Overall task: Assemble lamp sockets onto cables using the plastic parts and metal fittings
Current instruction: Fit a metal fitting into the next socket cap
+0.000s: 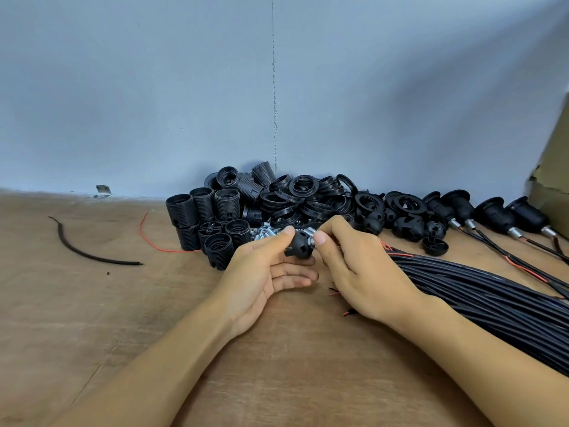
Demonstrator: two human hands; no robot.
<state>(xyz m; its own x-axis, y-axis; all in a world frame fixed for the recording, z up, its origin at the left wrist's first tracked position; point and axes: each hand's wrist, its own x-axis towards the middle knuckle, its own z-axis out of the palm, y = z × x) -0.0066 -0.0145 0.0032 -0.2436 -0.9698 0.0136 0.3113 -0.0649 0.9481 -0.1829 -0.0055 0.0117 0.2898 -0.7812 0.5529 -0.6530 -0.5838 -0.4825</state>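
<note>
Black threaded socket bodies (203, 217), upright or tipped, stand at the left of a heap against the wall, with flat rings (308, 192) piled beside them, dome caps (406, 228) further right and silver fittings (264, 234) in front. One cap (300, 248) is gripped by the left hand (261, 272), and the right hand (357, 266) pinches at its end. Black cables (477, 291) lie bundled at right, with several finished sockets (492, 212) on cables behind.

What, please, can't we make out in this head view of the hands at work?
Head view:
Whatever the right hand pinches at the black cap: hidden by its own fingers.
Metal fittings pile: mostly behind the left hand.
Cable bundle: far ends cut off by the right edge.
Cardboard box: cut off by the right edge too.
</note>
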